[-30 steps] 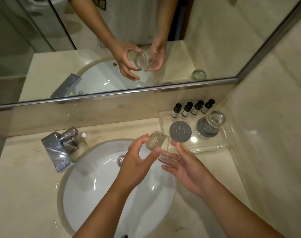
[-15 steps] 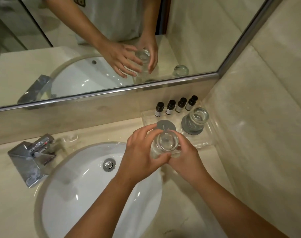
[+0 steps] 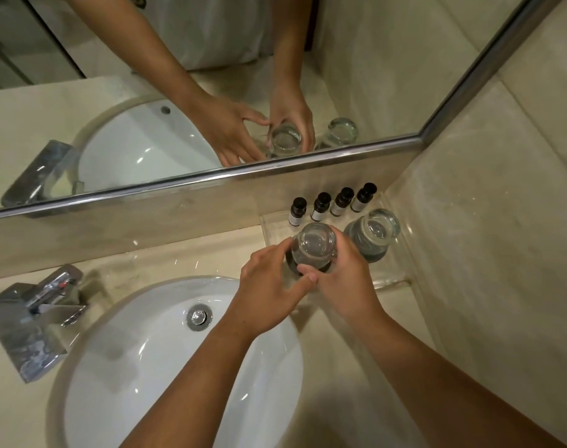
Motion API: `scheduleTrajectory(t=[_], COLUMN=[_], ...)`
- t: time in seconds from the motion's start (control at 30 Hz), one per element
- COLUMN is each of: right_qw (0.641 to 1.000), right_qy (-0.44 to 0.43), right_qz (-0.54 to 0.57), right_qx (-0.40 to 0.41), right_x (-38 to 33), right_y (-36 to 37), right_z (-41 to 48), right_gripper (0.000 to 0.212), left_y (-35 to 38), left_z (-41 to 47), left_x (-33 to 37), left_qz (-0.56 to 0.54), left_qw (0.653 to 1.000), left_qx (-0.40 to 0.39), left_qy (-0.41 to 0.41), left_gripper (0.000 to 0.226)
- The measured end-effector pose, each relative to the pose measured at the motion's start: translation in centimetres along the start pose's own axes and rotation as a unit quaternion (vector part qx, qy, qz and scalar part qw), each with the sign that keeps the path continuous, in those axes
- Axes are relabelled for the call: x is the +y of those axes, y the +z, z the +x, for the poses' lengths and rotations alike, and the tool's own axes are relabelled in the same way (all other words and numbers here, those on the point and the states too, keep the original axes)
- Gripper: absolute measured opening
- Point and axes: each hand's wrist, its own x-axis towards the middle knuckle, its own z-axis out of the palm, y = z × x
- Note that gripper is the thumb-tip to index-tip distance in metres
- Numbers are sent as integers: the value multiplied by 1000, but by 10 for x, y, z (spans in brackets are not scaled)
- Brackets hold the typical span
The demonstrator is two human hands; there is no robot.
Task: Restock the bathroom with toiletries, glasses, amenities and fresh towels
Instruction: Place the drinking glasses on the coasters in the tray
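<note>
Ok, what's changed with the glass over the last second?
The drinking glass moved from over the edge of the sink to the free coaster on the tray; contact unclear. The right hand, open before, now grips it with the left hand. The second glass and four bottles stayed put.

cream marbled tabletop (image 3: 178, 253), white sink (image 3: 165, 367), shiny chrome faucet (image 3: 33, 318), clear glasses (image 3: 377, 226) on dark grey coasters (image 3: 377, 255), little bottles (image 3: 321, 206) with black caps and pale labels

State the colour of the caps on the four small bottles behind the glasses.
The caps are black, seen best in the head view.
</note>
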Motion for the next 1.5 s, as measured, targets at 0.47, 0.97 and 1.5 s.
scheduleTrajectory(t=[0.47, 0.97, 1.5], right_qw=[999, 968, 952], right_qy=[9, -47, 54], right_qz=[-24, -233, -297], right_qx=[-26, -78, 51], right_x=[2, 17, 17], right_y=[-1, -45, -64], right_z=[-3, -127, -296], right_gripper=[87, 70, 83], left_y=[3, 2, 24], left_z=[-6, -134, -229], left_x=[2, 19, 38], left_qz=[6, 180, 243], left_qw=[1000, 982, 954], left_qx=[1, 53, -35], left_qy=[-8, -31, 170], left_gripper=[59, 72, 78])
